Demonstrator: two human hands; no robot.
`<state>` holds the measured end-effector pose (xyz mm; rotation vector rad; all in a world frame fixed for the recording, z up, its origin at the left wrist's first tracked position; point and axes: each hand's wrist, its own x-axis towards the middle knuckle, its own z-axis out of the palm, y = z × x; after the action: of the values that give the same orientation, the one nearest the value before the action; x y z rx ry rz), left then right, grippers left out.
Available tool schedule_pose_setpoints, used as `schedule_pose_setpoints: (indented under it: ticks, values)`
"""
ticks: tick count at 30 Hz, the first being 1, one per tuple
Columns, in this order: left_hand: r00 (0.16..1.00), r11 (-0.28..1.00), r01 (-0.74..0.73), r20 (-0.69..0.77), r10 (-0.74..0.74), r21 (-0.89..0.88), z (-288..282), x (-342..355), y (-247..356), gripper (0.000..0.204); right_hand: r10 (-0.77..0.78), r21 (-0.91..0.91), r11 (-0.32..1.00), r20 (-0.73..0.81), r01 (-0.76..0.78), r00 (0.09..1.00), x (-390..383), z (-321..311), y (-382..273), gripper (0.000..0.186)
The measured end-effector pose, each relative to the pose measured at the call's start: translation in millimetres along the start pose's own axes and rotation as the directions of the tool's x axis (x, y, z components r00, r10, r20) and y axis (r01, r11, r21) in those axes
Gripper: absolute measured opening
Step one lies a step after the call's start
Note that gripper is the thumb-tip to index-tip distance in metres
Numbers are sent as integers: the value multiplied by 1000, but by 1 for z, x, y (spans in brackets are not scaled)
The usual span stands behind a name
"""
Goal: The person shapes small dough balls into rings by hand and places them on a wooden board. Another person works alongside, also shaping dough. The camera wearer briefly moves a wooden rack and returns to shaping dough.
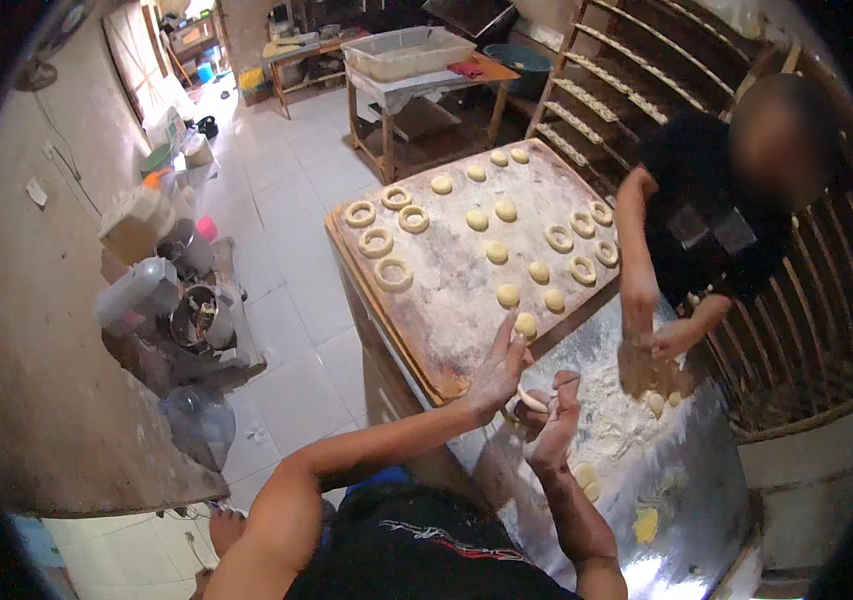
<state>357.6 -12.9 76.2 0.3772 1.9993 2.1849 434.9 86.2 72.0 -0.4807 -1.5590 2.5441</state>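
My left hand [499, 374] reaches over the near edge of a floured wooden board [446, 330]. Its fingers are stretched out, with the tips at a round dough ball [525, 325]. Closer to me, my right hand [553, 428] is raised over the metal table, its fingers curled around a pale dough ring [533, 400]. Part of that ring is hidden by the fingers. More flattened dough balls [496, 252] lie in loose rows on the board. Several dough rings [393, 274] rest at its left side, and others [583, 269] at its right.
A person in a dark shirt [716, 200] works at the right, hands over the floured metal table [686, 470]. Behind stands a curved wooden rack [606, 75] with shaped dough. A plastic tub [411, 52] sits on a far table. Containers and pots [191, 310] line the left wall.
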Motion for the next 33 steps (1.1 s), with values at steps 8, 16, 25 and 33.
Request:
schedule_pose_setpoints:
  ticks: [8, 16, 25, 33]
  values:
    - [981, 981, -181, 62, 185, -75, -41, 37, -5, 43, -91, -87, 991, 111, 101, 990, 29, 46, -5, 32]
    - [794, 745, -601, 110, 598, 290, -70, 53, -15, 42, -152, -302, 934, 153, 193, 977, 63, 61, 5, 32]
    - [835, 734, -512, 57, 547, 446, -112, 86, -8, 42, -45, -371, 919, 238, 134, 970, 122, 111, 3, 22]
    - [982, 966, 56, -187, -8, 253, -140, 146, -9, 38, 99, -421, 907, 256, 19, 962, 200, 150, 7, 21]
